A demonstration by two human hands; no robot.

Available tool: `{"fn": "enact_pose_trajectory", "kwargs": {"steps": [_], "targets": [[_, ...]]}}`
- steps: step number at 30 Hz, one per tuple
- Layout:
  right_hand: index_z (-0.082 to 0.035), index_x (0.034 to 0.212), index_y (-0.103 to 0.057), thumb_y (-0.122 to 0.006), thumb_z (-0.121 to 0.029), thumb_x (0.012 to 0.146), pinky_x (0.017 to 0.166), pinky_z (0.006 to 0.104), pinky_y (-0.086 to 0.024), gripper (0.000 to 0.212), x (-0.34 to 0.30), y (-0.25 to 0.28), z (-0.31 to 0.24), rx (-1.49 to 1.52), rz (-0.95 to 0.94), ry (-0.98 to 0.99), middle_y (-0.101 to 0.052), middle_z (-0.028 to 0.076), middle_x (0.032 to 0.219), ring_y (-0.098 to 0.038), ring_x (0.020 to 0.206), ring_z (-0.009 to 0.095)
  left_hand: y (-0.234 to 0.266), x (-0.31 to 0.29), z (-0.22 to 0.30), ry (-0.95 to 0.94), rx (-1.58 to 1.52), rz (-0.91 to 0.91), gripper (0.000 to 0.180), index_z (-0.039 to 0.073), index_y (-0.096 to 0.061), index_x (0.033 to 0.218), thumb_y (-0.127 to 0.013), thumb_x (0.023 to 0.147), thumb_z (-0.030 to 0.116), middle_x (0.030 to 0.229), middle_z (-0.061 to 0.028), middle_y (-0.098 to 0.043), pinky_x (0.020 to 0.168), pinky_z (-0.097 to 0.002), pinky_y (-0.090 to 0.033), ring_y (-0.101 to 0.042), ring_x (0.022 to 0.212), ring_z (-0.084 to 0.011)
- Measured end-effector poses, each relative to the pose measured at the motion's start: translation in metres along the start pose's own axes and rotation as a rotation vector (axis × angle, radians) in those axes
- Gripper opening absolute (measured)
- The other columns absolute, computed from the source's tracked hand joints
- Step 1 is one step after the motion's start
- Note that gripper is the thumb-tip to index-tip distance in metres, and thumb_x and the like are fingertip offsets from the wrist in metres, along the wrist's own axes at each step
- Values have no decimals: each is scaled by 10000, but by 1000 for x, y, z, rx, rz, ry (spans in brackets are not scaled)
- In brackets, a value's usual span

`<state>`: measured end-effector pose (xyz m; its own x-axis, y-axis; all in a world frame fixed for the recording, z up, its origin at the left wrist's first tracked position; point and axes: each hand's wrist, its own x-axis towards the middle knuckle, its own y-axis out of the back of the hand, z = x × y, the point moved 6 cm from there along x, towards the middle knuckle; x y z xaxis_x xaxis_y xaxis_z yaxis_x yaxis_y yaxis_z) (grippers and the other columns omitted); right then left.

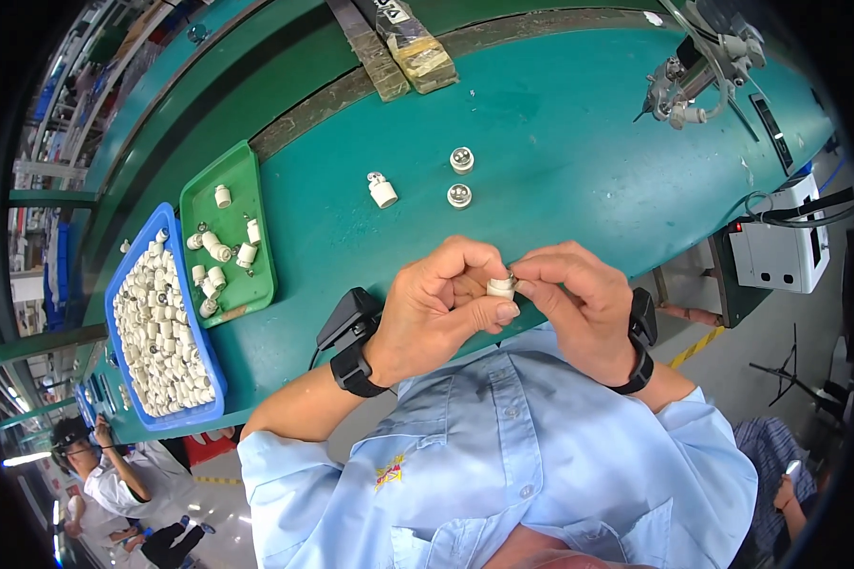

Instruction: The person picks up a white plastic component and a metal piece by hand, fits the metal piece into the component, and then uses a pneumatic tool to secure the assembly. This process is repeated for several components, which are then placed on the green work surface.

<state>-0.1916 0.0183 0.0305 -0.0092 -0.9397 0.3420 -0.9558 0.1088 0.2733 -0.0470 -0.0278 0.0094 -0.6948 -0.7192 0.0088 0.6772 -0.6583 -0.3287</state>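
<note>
Holding a white cylindrical piece (500,287) at the green counter (569,133), left hand (443,302) grip pinching its body, right hand (579,302) grip pinching its upper end — seemingly metal, partly hidden.

Lettering (389,471) on shirt (484,427) and bar (419,52)

A small white cylindrical part (501,287) with a stepped body is held roughly upright in the left hand (446,294), over the near edge of the green table (579,133). A small metal piece (512,276) shows at its upper end, where the right hand (579,296) pinches with thumb and forefinger. These fingers partly cover the metal; whether it is fixed to the white body cannot be told.
</note>
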Motion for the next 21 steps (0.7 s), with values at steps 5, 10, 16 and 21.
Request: {"fn": "enact_pose_trajectory", "kwargs": {"steps": [5,10,16,21], "targets": [[20,967,-658,-643,48,847,624,265,-478,124,-1,-5,-1,-109,26,121,-658,121,896,-609,731,184,0,-2,-5,-1,22,-9,261,6,-495,1061,-653,864,-60,895,-73,-609,662,-245,-567,-640,781,-118],[10,961,-651,-628,51,854,609,283,-476,118,6,-6,-4,-164,-38,186,-650,124,880,-597,726,208,3,-2,-4,58,-5,56,269,22,-463,1030,-661,862,-50,909,-67,-599,659,-241,-564,-632,787,-108],[7,953,-650,-627,49,850,604,297,-481,114,9,-8,-6,-201,-99,217,-649,123,878,-598,733,224,7,-1,-5,92,40,37,303,38,-431,1015,-663,851,-66,911,-72,-591,666,-249,-573,-646,819,-124],[-7,956,-651,-649,87,764,629,327,-517,214,12,-6,-9,-247,-155,214,-630,104,885,-615,776,251,9,0,-5,119,77,41,306,36,-441,1014,-664,840,-81,906,-59,-586,682,-244,-556,-635,814,-114]]}}
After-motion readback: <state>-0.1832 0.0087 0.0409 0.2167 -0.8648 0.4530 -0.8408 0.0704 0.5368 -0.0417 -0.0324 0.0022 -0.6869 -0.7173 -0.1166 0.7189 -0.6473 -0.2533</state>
